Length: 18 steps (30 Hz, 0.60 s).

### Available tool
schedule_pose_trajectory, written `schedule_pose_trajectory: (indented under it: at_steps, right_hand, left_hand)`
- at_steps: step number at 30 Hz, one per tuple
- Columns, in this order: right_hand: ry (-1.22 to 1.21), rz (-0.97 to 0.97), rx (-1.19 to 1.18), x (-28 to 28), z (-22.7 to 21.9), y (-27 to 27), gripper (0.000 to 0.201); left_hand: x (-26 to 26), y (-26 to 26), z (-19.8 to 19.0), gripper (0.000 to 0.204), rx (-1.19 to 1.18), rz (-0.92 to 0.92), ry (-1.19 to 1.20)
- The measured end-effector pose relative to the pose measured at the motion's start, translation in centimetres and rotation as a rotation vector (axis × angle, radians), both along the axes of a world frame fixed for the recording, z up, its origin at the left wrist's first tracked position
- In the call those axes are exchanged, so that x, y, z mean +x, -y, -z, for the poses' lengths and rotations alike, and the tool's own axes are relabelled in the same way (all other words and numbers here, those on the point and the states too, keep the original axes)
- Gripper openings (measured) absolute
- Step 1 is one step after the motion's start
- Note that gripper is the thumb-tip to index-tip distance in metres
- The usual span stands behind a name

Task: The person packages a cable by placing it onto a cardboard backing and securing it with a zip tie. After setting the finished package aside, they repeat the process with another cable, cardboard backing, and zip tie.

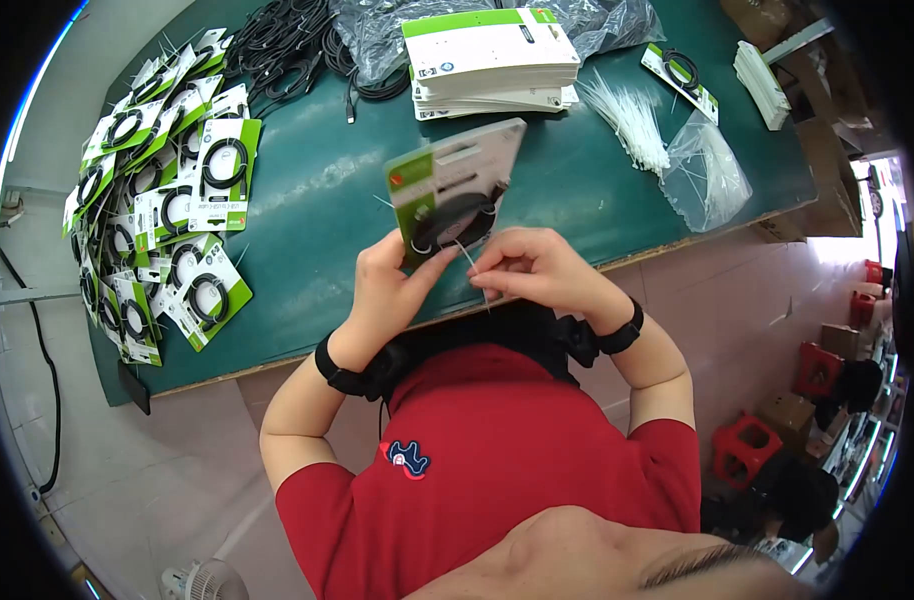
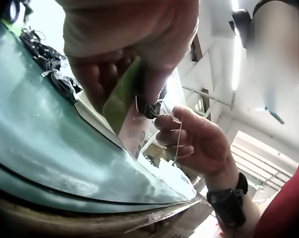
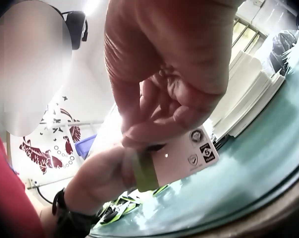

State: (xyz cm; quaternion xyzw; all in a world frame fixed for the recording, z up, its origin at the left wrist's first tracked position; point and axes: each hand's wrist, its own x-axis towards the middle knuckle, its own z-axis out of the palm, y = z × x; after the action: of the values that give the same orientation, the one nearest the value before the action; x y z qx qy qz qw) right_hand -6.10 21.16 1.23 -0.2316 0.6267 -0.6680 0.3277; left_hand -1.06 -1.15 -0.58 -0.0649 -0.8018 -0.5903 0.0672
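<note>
My left hand (image 1: pixel 389 290) grips a green and white cardboard package card (image 1: pixel 457 165) by its lower edge, holding it upright above the table's front edge. A black coiled cable (image 1: pixel 455 218) lies against the card, with the thumb close under it. A thin white zip tie (image 1: pixel 466 257) runs from the coil to my right hand (image 1: pixel 539 268), whose thumb and fingertips pinch it. In the left wrist view the tie's thin tail (image 2: pixel 178 141) hangs past the right fingers. In the right wrist view, the card's printed side (image 3: pixel 184 158) shows below the right fingers.
Finished-looking carded cables (image 1: pixel 167 200) are heaped on the left of the green table (image 1: pixel 317 230). Loose black cables (image 1: pixel 282 50) lie at the back, beside a stack of blank cards (image 1: pixel 492 60). White zip ties (image 1: pixel 627 120) and a clear bag (image 1: pixel 707 170) lie at the right.
</note>
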Motion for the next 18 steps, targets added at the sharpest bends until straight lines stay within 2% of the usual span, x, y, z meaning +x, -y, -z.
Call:
schedule_pose_trajectory:
  at_steps: [1,2,5,6,8,9,12,18]
  right_hand:
    - [0.003,-0.001,0.0,-0.2,-0.2,0.0,0.011]
    - [-0.042,-0.011,0.025,-0.6,-0.5,-0.1,0.011]
    - [-0.131,-0.033,0.076,-1.4,-1.3,-0.1,0.011]
    - [-0.052,-0.025,0.098,-1.4,-1.6,0.0,0.011]
    - [0.106,-0.009,0.142,-1.5,-1.8,0.1,0.011]
    - [0.108,-0.01,0.144,-1.5,-1.7,0.1,0.011]
    - [0.126,-0.011,0.066,-1.7,-0.9,0.1,0.013]
    - [0.104,-0.013,0.085,-1.9,-1.1,0.2,0.01]
  left_hand:
    - [0.1,0.0,0.1,0.027,0.201,-0.013,0.198]
    - [0.1,0.0,0.1,0.027,0.201,-0.014,0.199]
    - [-0.1,0.1,-0.2,0.03,0.448,0.058,0.399]
    - [-0.2,0.0,-0.4,0.03,0.449,0.056,0.4]
    - [-0.2,-0.2,-1.1,0.033,0.561,0.025,0.547]
    - [-0.3,-0.2,-1.3,0.035,0.617,0.01,0.621]
    - [-0.3,-0.1,-1.2,0.035,0.63,0.003,0.661]
    - [-0.5,-0.3,-0.8,0.035,0.65,-0.03,0.672]
